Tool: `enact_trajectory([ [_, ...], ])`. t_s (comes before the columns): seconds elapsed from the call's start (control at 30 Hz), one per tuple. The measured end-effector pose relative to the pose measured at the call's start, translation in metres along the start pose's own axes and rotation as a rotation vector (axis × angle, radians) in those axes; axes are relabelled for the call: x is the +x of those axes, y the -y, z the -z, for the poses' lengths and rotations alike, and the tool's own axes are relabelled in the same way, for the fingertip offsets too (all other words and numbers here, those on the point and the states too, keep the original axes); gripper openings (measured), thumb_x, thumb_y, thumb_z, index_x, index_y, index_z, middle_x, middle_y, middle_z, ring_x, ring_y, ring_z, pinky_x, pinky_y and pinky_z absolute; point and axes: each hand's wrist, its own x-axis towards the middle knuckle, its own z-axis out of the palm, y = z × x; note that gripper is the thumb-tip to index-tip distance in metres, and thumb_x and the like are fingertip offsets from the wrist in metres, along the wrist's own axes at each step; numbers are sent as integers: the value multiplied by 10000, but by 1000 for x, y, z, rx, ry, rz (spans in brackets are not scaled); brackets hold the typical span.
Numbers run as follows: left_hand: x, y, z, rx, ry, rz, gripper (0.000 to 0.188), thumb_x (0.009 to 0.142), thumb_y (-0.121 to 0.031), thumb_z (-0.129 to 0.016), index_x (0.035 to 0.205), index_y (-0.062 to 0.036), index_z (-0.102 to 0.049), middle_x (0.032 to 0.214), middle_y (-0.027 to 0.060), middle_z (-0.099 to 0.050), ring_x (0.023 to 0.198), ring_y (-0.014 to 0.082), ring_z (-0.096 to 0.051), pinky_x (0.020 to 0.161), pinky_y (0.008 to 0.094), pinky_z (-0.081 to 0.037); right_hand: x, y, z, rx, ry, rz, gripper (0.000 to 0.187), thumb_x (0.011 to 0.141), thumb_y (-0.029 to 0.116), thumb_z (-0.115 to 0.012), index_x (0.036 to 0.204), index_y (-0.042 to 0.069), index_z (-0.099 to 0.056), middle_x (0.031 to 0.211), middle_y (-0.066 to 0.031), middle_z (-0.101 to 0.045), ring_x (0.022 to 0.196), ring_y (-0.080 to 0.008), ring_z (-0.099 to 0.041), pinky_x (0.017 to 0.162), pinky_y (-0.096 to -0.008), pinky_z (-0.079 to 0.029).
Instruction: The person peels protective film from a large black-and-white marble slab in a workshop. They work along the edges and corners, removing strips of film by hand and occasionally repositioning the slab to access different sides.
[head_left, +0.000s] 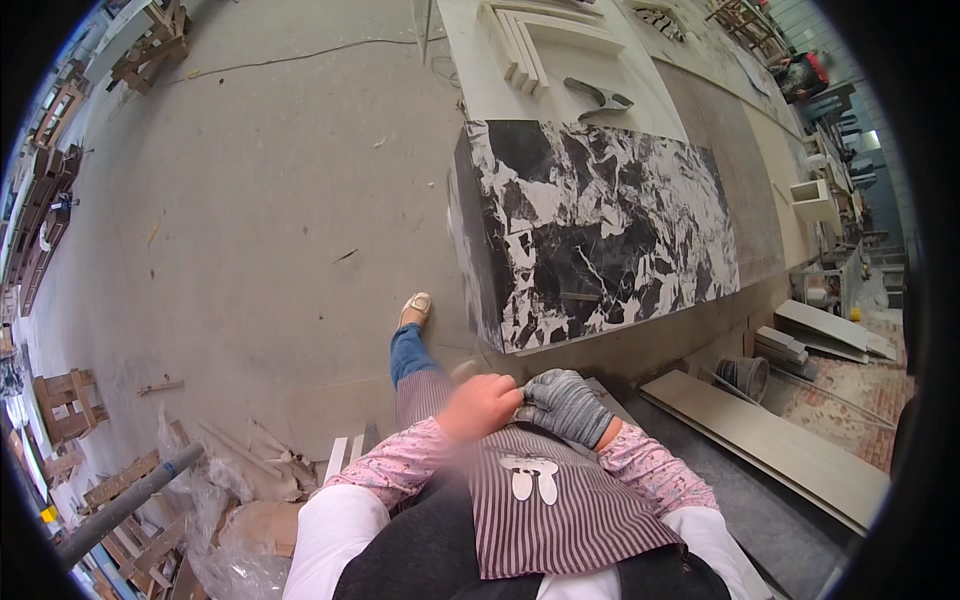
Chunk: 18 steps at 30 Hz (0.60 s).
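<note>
My bare left hand (483, 405) and my right hand (568, 405), which wears a grey knit glove, meet in front of my waist. Both have curled fingers, and their fingertips come together in a pinch. Whatever sits between them is too small or too hidden to make out. Below the hands hangs a striped apron (570, 510) with a white rabbit-shaped patch. Just ahead stands a large block or table with a glossy black-and-white marbled slab top (610, 235). Neither hand touches it. A thin dark strip (580, 296) lies on the slab near its front.
Beyond the slab, a white panel (460, 40) carries pale frame pieces (520, 55) and a spring clamp (598, 97). Long boards (760, 440) lie at my right, near a bucket (742, 378). A grey pipe (130, 505) and plastic wrap (240, 560) are at lower left. Another person (803, 76) is far right.
</note>
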Motion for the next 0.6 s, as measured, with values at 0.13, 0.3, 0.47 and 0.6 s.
enact_trajectory([
  [0.13,3,6,23,-96,43,0,104,766,-55,-700,833,-61,-620,828,108,-574,761,308,-606,635,401,-504,-8,-13,-6,-61,92,-154,360,827,412,-702,968,86,-756,920,-118,-725,924,-326,-679,904,-470,-504],
  [0.3,-17,37,64,-511,-174,471,45,910,-55,-692,916,-32,-654,865,33,-598,760,146,-573,677,278,-479,-55,-41,-33,-215,-107,-402,406,841,436,-700,989,63,-757,967,-157,-734,950,-327,-688,916,-473,-513],
  [0.47,-15,59,83,-944,-303,793,81,981,-109,-666,959,-33,-648,869,-52,-595,781,34,-523,690,217,-439,-32,-17,19,47,-5,-541,366,845,341,-729,1026,23,-729,894,-200,-718,879,-354,-689,865,-478,-531],
  [0.6,1,68,88,-995,-354,810,85,985,-126,-673,985,-43,-654,829,-61,-567,728,31,-474,643,207,-393,-5,1,41,137,-228,-230,388,815,203,-754,1151,29,-670,1205,-214,-657,1079,-360,-637,972,-446,-487],
])
